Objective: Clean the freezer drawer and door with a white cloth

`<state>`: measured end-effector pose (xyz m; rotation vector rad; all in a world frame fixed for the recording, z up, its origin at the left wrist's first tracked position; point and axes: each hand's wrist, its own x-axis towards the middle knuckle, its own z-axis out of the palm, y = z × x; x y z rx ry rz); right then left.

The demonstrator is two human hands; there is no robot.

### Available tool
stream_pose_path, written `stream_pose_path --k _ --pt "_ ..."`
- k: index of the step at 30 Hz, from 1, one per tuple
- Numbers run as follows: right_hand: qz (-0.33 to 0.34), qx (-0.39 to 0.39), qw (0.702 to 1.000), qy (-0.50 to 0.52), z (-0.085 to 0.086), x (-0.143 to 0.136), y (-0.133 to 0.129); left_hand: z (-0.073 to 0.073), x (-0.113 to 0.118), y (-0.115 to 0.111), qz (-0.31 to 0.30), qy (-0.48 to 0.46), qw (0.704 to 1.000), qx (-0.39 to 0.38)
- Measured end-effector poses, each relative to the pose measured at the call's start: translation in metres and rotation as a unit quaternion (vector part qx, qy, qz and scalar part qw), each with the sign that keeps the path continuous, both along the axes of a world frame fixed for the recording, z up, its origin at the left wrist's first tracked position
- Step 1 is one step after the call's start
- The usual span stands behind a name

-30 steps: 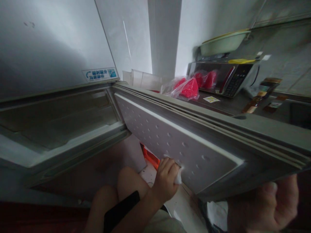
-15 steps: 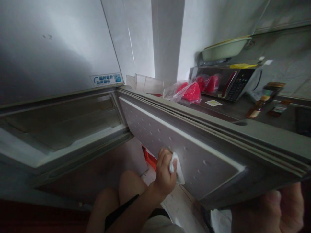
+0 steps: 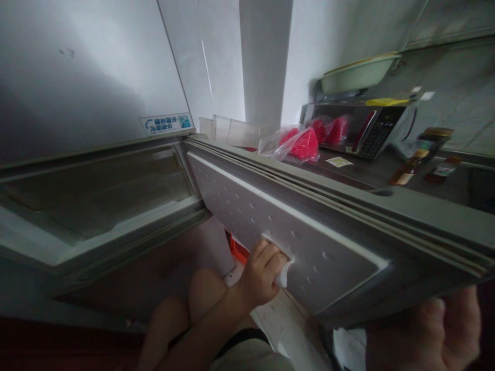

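Observation:
My left hand is closed around a crumpled white tissue, pressed to the dimpled inner panel of an open refrigerator door. The tissue's lower end sticks out below my fingers. At the lower right, my right hand is at the outer end of the same door, its fingertips against the underside; part of it is dark and blurred. A white sheet of paper or tissue shows beside that hand; whether it touches the hand I cannot tell.
The open fridge compartment is at left, below a closed upper door with a sticker. Behind the door, a counter holds red items in clear plastic, a microwave with a basin above, and bottles. My knees are below.
My left hand has shifted slightly and turned against the panel, so less of the tissue shows. The right hand stays at the door's end. The view has moved a little.

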<state>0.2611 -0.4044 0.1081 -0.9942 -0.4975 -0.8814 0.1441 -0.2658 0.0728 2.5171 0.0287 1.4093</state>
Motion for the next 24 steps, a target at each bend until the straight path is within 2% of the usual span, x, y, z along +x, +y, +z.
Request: stream_pose_path --k 2,4,6,8,13,18,21,24 --pt "-0.007 -0.003 1.0 -0.005 0.0 0.001 0.0 -0.032 -0.002 -0.001 0.011 0.006 1.0 -0.017" --pt "-0.011 0.0 1.0 -0.005 0.0 0.0 0.0 -0.055 -0.004 0.001 0.031 -0.002 0.999 -0.03" --pt "-0.004 0.002 1.0 0.001 0.0 0.0 0.001 -0.069 -0.005 0.004 0.045 -0.009 0.998 -0.039" --pt "-0.003 -0.002 1.0 0.005 -0.001 -0.001 0.0 -0.076 -0.006 0.007 0.056 -0.011 0.997 -0.048" --pt "0.002 -0.001 1.0 0.007 -0.003 -0.001 -0.001 -0.09 -0.01 0.011 0.087 0.0 0.991 -0.097" --pt "-0.01 0.013 1.0 0.014 0.002 -0.002 0.003 -0.099 -0.012 0.004 0.084 0.016 0.988 -0.125" --pt "-0.009 0.024 0.999 0.019 0.003 -0.002 0.004 -0.092 -0.011 0.002 0.084 0.009 0.988 -0.13" --pt "-0.003 0.027 1.0 0.013 0.0 0.0 0.004 -0.073 -0.007 0.007 0.087 -0.015 0.987 -0.137"
